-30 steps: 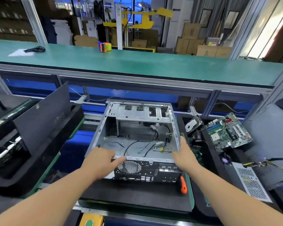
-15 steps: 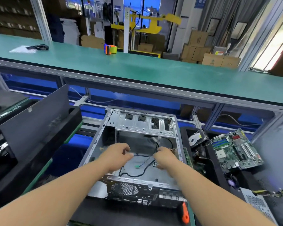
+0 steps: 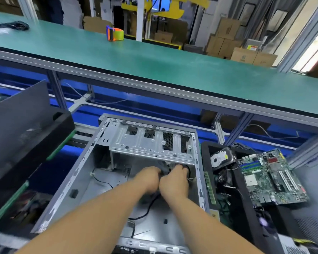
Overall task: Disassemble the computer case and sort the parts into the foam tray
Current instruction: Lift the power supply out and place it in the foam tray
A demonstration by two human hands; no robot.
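Workshop assembly line. A long green tabletop (image 3: pixel 154 65) crosses the upper field, carrying an orange-and-green tape dispenser (image 3: pixel 114 34) and, at far left, a dark coiled cable (image 3: pixel 14 26); stacked cardboard boxes (image 3: pixel 235 46) stand behind it. Below, on the lower level of the line, the computer case (image 3: pixel 106 182) lies open with its side removed, its silver drive cage (image 3: pixel 151 142) at the far end and loose black wires (image 3: pixel 147 209) trailing across the bare floor of the chassis. Both forearms reach into the case. The left hand (image 3: pixel 148 177) and right hand (image 3: pixel 174 180) lie side by side, touching, just under the near edge of the drive cage. The fingers of both curl forward around a dark cable bundle (image 3: pixel 165 169) there; the grip of each hand appears closed on it, though the fingertips are hidden and the picture is blurred. To the right of the case, the black foam tray (image 3: pixel 246 208) holds a green motherboard (image 3: pixel 272 178) propped at a tilt, a hard drive (image 3: pixel 221 157) beside it at the tray's far corner, and a memory stick (image 3: pixel 209 187) set on edge along the tray's left wall. At left, a dark side panel (image 3: pixel 17 121) leans upright in another black tray (image 3: pixel 62 121).
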